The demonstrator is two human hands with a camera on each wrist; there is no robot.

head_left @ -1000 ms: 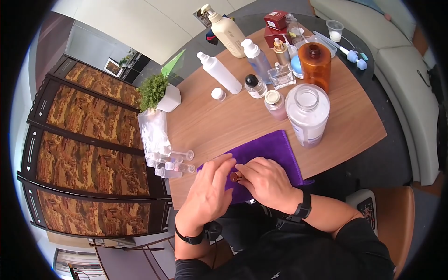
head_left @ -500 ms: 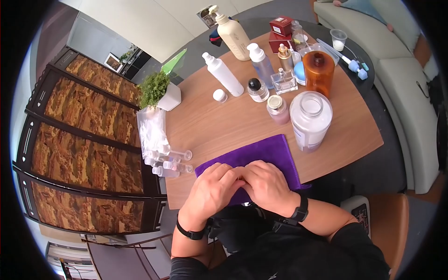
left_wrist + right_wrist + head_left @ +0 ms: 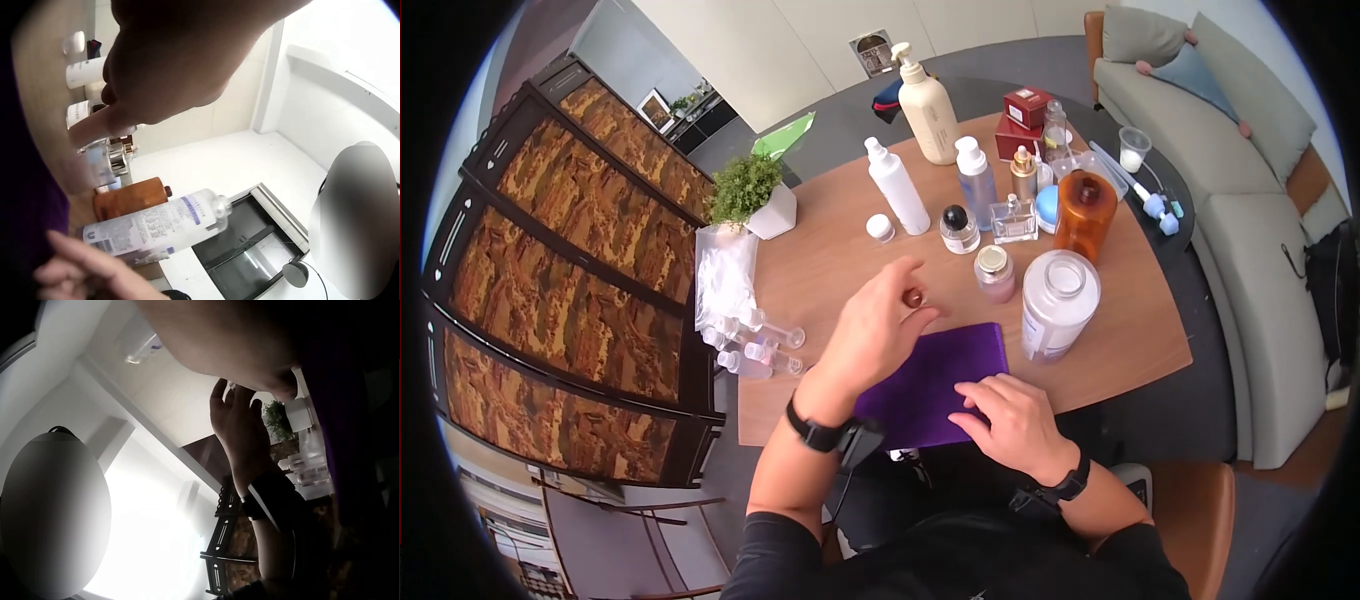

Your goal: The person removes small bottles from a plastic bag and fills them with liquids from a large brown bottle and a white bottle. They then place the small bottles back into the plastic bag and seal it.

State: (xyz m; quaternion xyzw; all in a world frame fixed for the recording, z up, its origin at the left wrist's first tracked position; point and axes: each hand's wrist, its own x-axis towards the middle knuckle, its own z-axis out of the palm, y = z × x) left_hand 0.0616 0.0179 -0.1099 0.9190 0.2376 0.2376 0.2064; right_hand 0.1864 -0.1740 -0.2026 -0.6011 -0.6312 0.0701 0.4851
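Observation:
My left hand [image 3: 872, 328] is raised over the table, just beyond the purple cloth [image 3: 940, 385]. A small, shiny reddish-brown item [image 3: 913, 298] shows between its thumb and fingers; the rest of that item is hidden. Over the cloth's right part is my right hand [image 3: 1012, 425], thumb and index finger apart with nothing between them. In the left wrist view, the right hand [image 3: 94, 272] appears beside the large clear bottle [image 3: 153, 228]. The right wrist view shows the left hand [image 3: 240, 425] with its fingers bent.
Beyond the hands stand a pink jar [image 3: 995, 275], a black-capped bottle [image 3: 959, 232], a white spray bottle [image 3: 898, 190], a white cap [image 3: 880, 228], an amber bottle [image 3: 1084, 220] and a pump bottle [image 3: 928, 115]. Small clear bottles [image 3: 770, 357] and a potted plant [image 3: 745, 190] are at left.
The hands, together half a second ago, are now apart. My left hand has moved forward with the small item; my right hand has let go and drawn back to the right. The head view has shifted.

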